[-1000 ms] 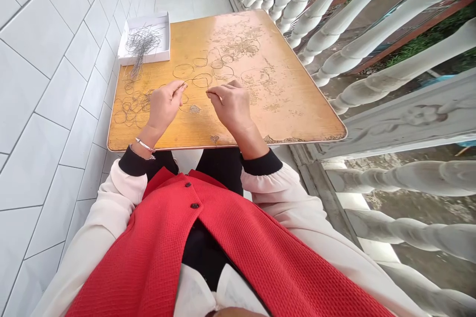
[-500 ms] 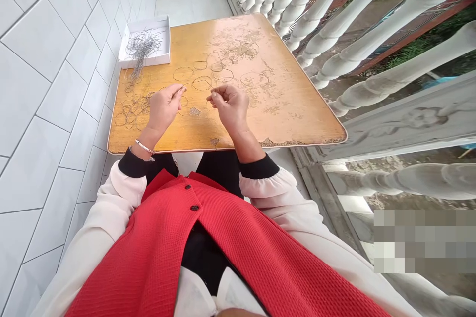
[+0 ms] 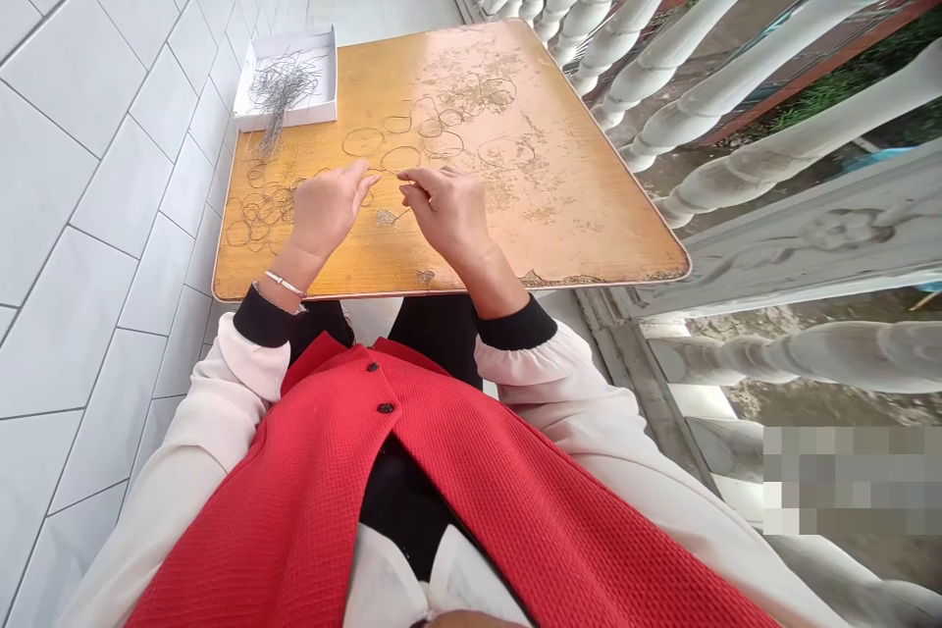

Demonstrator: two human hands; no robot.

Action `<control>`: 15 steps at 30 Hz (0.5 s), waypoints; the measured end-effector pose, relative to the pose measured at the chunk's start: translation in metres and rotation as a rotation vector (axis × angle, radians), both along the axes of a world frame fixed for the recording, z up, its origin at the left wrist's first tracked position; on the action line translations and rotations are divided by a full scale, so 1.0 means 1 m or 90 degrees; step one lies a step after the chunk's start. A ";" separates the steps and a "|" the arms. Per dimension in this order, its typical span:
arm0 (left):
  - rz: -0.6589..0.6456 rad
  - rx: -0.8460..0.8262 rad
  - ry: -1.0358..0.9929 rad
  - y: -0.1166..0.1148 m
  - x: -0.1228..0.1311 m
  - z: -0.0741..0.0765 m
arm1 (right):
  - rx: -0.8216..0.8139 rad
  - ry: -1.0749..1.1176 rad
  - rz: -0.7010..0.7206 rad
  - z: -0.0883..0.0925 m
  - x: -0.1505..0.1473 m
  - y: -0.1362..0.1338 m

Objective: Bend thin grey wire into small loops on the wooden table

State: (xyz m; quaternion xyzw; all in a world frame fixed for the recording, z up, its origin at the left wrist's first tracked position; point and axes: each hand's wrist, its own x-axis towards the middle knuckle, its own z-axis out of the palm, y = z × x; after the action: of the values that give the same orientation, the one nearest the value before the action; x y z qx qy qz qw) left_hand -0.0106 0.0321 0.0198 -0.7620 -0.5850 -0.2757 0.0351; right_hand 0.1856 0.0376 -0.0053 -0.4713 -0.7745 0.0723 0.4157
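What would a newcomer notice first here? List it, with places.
The red vest fills the foreground. Above it, at the near edge of the worn table, the right hand pinches a thin wire, with the left hand close beside. Wire loops lie scattered to the left and beyond, and a white box of loose wires sits at the far left corner.

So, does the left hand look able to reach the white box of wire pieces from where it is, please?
Probably yes: the white box sits at the far left corner of the table, ahead of the left hand, with only flat wire rings lying between.
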 end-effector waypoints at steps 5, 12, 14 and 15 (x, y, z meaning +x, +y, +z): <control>-0.042 0.005 -0.089 0.005 0.001 -0.012 | -0.007 -0.008 0.006 -0.002 -0.004 -0.004; -0.016 0.016 -0.105 0.005 0.011 -0.016 | 0.010 0.078 -0.037 -0.007 -0.019 -0.007; -0.004 0.002 -0.092 0.007 0.009 -0.015 | 0.007 0.078 -0.034 -0.009 -0.020 -0.006; -0.005 -0.003 -0.094 0.008 0.008 -0.014 | 0.004 0.075 -0.030 -0.010 -0.019 -0.006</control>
State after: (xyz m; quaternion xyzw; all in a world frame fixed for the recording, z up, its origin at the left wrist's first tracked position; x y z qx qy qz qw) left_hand -0.0028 0.0396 0.0056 -0.7418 -0.5837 -0.3299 -0.0114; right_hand 0.1669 0.0319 -0.0150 -0.4832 -0.7376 0.0876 0.4635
